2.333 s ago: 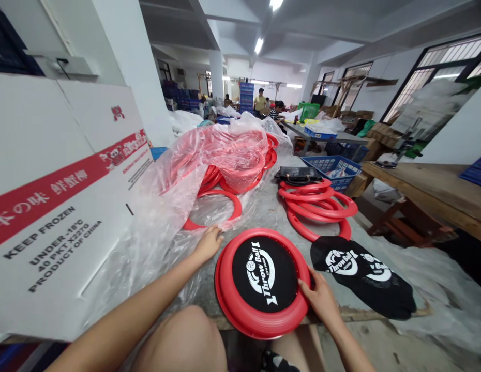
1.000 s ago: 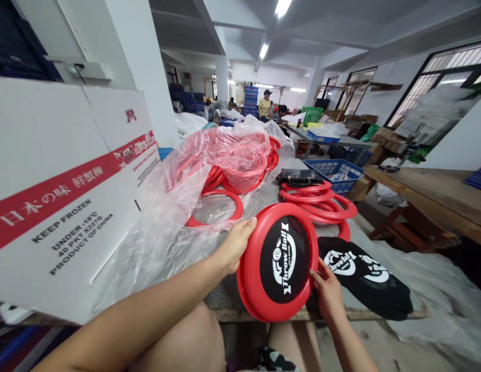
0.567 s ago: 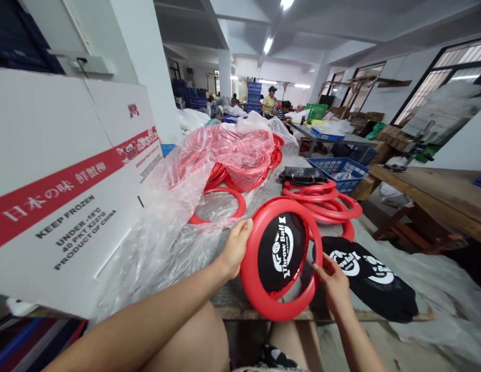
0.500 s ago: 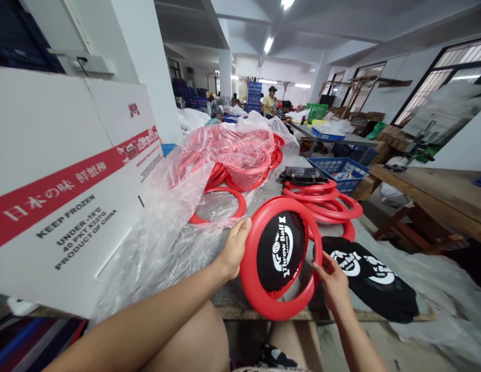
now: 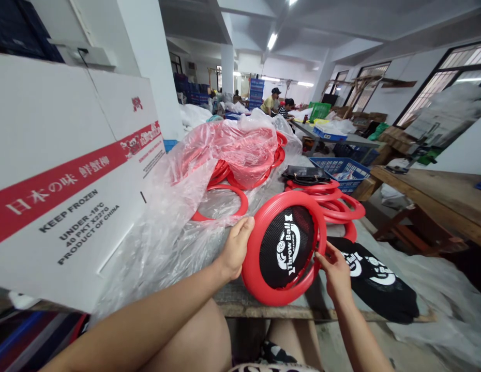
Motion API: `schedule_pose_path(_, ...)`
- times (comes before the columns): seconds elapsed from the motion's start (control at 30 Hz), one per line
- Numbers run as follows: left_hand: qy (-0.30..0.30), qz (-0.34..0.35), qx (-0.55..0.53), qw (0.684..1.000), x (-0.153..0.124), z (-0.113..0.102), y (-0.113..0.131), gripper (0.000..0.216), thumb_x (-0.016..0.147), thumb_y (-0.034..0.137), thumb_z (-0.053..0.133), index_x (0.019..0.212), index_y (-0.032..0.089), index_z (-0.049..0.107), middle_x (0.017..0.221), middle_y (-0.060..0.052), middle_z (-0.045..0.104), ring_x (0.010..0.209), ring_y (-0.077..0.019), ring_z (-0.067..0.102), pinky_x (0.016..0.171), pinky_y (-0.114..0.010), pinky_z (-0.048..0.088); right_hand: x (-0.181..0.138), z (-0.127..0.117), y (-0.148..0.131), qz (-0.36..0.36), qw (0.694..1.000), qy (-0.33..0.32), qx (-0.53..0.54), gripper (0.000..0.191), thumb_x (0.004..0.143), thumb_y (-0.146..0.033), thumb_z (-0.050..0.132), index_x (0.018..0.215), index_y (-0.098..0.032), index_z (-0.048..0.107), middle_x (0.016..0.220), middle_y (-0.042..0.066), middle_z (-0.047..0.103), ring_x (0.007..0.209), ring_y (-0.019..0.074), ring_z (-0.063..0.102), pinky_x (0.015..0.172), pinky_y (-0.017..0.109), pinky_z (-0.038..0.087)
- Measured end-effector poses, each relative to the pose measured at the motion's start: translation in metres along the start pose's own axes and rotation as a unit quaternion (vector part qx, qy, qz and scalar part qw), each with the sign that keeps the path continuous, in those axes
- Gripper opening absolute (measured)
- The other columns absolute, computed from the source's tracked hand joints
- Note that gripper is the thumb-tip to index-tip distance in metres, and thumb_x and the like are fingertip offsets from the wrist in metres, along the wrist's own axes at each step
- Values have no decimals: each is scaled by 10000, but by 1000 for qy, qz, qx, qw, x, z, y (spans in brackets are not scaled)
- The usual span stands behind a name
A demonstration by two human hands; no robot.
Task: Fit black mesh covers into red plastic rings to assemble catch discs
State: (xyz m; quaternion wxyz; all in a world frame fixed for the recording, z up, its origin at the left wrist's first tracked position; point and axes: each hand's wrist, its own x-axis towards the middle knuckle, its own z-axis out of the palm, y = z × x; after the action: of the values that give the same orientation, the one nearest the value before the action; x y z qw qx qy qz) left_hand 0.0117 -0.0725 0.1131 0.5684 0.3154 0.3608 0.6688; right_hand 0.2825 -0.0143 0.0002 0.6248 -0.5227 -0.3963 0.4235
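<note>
In front of me a red plastic ring [image 5: 277, 296] is held tilted above the table's front edge. A black mesh disc [image 5: 270, 261] with white "Throw Ball" print and a red edge lies inside it, with a gap at the lower right. My left hand [image 5: 237, 249] grips the ring's left rim, thumb on top and fingers hidden behind. At the right rim my right hand [image 5: 335, 267] pinches, fingertips by the gap where the disc's edge runs. Beside that hand lie several black mesh pieces [image 5: 388, 294] with the same print.
Red rings [image 5: 349, 207] are piled behind, under a black flat object [image 5: 307, 174]. A clear plastic bag [image 5: 240, 147] of rings and a loose ring [image 5: 243, 203] lie farther left. A large carton [image 5: 50, 134] stands left, a blue basket [image 5: 341, 166] right. Two people work in the background.
The disc sits closer to the ring's lower right, and the gap there is narrower. My right hand has shifted slightly up and right along the rim. My left hand keeps its grip.
</note>
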Motion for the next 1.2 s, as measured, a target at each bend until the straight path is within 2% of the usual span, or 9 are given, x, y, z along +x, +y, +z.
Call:
schedule_pose_path(0.23, 8, 11, -2, 1000, 0, 0, 1, 434, 794, 579, 761, 930, 172, 699, 766, 21, 645, 712, -119, 580, 701, -253, 484, -1, 0, -2, -4, 1000, 8, 3, 669, 568, -385, 898, 1177, -214, 682, 1198, 88, 735, 983, 264, 710, 971, 502, 578)
schedule_pose_path(0.53, 5, 0, 1, 1000, -4, 3, 5, 450, 771, 597, 770, 866, 169, 670, 783, 15, 663, 734, -133, 599, 730, -276, 493, -4, -1, -2, -11, 1000, -1, -9, 655, 616, -420, 882, 1201, -213, 673, 1250, 94, 715, 1069, 274, 694, 1006, 493, 562)
schedule_pose_path(0.8, 2, -1, 7, 1000, -4, 3, 3, 446, 791, 602, 748, 876, 173, 661, 779, 14, 660, 722, -137, 585, 727, -284, 472, -4, -2, 0, -26, 999, -6, -23, 610, 647, -418, 858, 1197, -218, 686, 1246, 99, 717, 1042, 274, 703, 900, 444, 610)
schedule_pose_path(1.07, 9, 8, 19, 1000, -3, 2, 2, 435, 792, 591, 753, 885, 173, 679, 767, 19, 649, 714, -130, 576, 718, -272, 476, -1, 1, -4, -27, 999, 2, -19, 614, 633, -412, 865, 1180, -209, 673, 1210, 99, 724, 1033, 276, 704, 982, 495, 564)
schedule_pose_path(1.2, -14, 28, 44, 999, -4, -1, 1, 392, 847, 574, 701, 949, 195, 700, 783, 11, 663, 743, -154, 586, 748, -291, 481, 4, 5, -7, -41, 999, 10, -6, 617, 603, -386, 878, 1151, -196, 666, 1180, 101, 728, 1035, 264, 693, 1033, 512, 521)
